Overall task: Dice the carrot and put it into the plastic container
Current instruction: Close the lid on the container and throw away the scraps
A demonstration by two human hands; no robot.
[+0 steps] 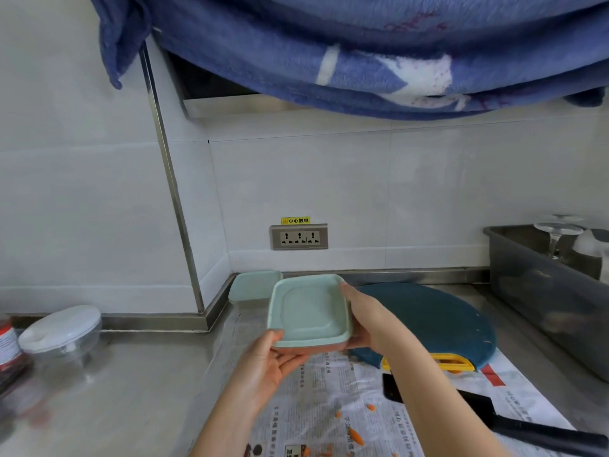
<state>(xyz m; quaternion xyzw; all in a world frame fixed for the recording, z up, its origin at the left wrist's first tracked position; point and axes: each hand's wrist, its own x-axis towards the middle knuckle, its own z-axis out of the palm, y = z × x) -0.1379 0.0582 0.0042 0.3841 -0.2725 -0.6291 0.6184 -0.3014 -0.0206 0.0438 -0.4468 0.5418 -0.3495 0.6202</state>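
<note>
A blue cloth (329, 44) hangs across the top of our view, above a white tiled wall. Below it, a steel table (138, 384) runs back to the wall. A grey tub (543, 298) sits at the table's right edge and a lidded clear bowl (62, 328) at its left. Bare steel lies between that bowl and the left edge of a newspaper (329, 390) spread in the middle.

A round dark-blue cutting board (435, 318) lies on the paper's far right, with a yellow tool (451, 362) at its near rim.

We see the plastic container (309, 311), mint lid on, held in the air above the newspaper, apart from a second mint container (253, 285) by the wall. The left grip (263, 364) curls under its near-left corner, thumb on the lid. The right grip (365, 321) clasps its right edge. Its base looks orange, perhaps from carrot inside, but the blur leaves us unsure.

A black knife (543, 435) lies at near right. Carrot scraps (356, 436) dot the paper's near edge.
</note>
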